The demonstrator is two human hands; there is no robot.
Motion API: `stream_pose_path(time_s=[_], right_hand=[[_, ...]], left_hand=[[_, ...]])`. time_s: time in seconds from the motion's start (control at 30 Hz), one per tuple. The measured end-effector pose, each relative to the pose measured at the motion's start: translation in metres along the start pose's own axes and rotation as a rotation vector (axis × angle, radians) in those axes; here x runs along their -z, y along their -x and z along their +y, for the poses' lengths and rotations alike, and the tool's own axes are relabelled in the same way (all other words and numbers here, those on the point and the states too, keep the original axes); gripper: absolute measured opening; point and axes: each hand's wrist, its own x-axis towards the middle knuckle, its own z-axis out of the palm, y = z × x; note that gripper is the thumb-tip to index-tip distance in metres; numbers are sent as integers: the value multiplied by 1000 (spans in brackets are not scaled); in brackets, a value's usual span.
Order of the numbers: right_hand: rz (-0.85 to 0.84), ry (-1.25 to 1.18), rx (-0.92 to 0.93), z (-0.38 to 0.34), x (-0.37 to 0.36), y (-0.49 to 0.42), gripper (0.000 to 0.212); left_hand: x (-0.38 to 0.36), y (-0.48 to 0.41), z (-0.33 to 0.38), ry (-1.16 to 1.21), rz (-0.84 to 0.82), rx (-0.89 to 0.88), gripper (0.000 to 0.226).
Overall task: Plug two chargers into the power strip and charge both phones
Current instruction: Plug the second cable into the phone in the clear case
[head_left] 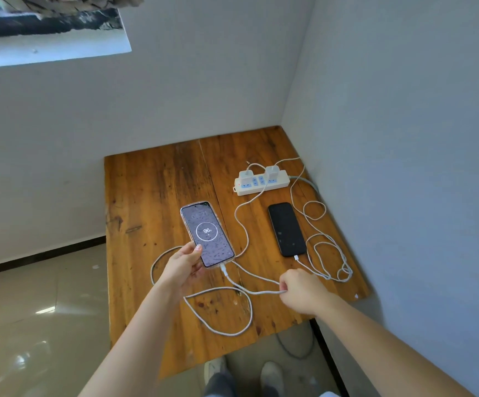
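A white power strip (278, 184) lies at the back of the wooden table (146, 196), with two white chargers (245, 175) (272, 170) plugged into it. My left hand (182, 266) grips the lower edge of a lit phone (207, 233) showing 96 in a circle; a white cable (234, 282) is plugged into its bottom. My right hand (301, 290) pinches that cable a little way from the plug. A dark phone (287, 229) lies flat to the right, screen off, with a second white cable (327, 247) plugged in and coiled beside it.
White walls close the table in at the back and on the right. The tiled floor lies to the left, and my shoes (215, 368) show below the table's front edge. The power strip's own cord (307, 181) runs off toward the right wall.
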Motion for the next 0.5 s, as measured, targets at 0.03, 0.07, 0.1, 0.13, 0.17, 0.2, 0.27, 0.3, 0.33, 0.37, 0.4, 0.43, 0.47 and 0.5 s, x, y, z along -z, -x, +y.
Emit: stream_pose_path(time_s=[0.03, 0.07, 0.1, 0.13, 0.17, 0.2, 0.27, 0.3, 0.33, 0.37, 0.4, 0.43, 0.47, 0.5], right_hand=[[-25, -66, -35, -2, 0, -6, 6], [-47, -123, -64, -4, -2, -11, 7], [-64, -160, -85, -6, -4, -16, 7], [-81, -179, -100, -8, -7, -21, 8], [-98, -188, -112, -11, -10, -26, 8], [-114, -191, -120, -14, -13, -30, 7], [-127, -183, -128, -22, -19, -37, 6], [-119, -169, -133, -27, -21, -40, 6], [-106, -149, -137, -31, -22, -43, 5], [-95, -126, -138, -35, -24, -45, 6], [-93, -107, -136, -39, -26, -47, 6], [-99, -94, -132, -42, -28, -48, 6], [-109, -90, -128, -44, -30, -49, 6], [-116, -95, -127, -45, -33, -50, 6]], left_hand=[[5, -6, 0, -2, 9, 5, 28], [10, -12, 0, -2, 15, 10, 29], [14, -18, 1, -4, 16, 16, 29], [17, -24, 1, -10, 16, 25, 30], [20, -30, 2, -14, 19, 38, 31], [23, -36, 2, -12, 25, 55, 32], [26, -48, 1, 2, 44, 99, 34], [28, -54, 0, 8, 54, 123, 35], [29, -59, -1, 10, 63, 145, 35], [30, -65, -3, 9, 67, 162, 34], [31, -69, -4, 6, 71, 175, 32], [32, -73, -6, 3, 75, 186, 30], [34, -77, -8, -2, 80, 196, 30], [35, -81, -10, -11, 82, 204, 30]])
